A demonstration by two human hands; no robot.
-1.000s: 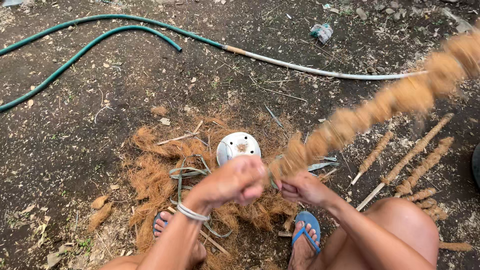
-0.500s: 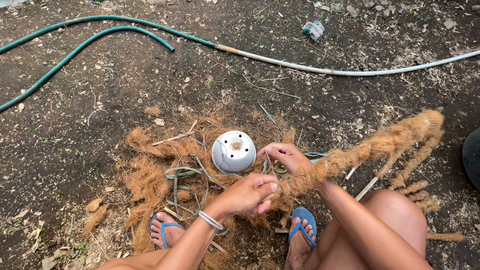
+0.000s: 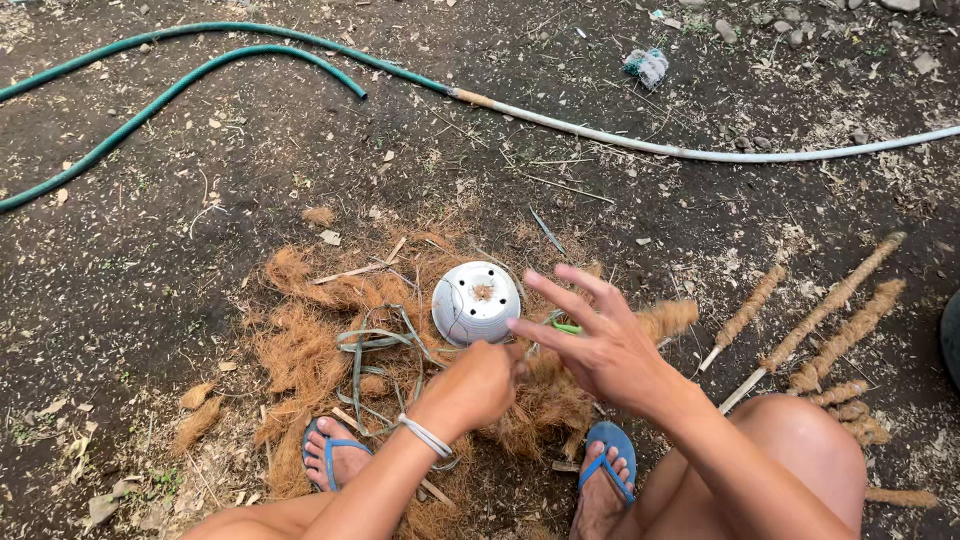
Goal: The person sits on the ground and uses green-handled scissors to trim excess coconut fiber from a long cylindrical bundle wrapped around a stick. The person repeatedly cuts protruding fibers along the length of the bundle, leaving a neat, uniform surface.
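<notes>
Head cam, looking straight down at bare dirt. Left hand (image 3: 478, 385) is low-center of the frame, closed into a fist w/ a pinch of brown coir fiber (image 3: 545, 400) at the fingertips. Right hand (image 3: 600, 345) sits just right of it, wide open, fingers fanned toward the upper left, holding nothing afaict; it hovers over the fiber-wrapped stick (image 3: 655, 322).

That stick mostly hides under the right hand. Only its fuzzy end shows, poking out to the right, so the long axis runs roughly left-right w/ a slight upward tilt. The near end looks to meet the left fist, but can't tell for sure.

Just above the hands, touching neither: a small white pot (image 3: 476, 302), upside down, drain holes up. It sits on the coir pile (image 3: 310, 345) spreading across lower left, w/ green strapping (image 3: 370, 345) tangled in it.

Right side: three more wrapped sticks (image 3: 830, 310) lying diagonal, lower left to upper right, well apart from the hands. A green hose (image 3: 180, 85) curves across the top left. Blue flip-flops (image 3: 610, 455) at the bottom edge.
</notes>
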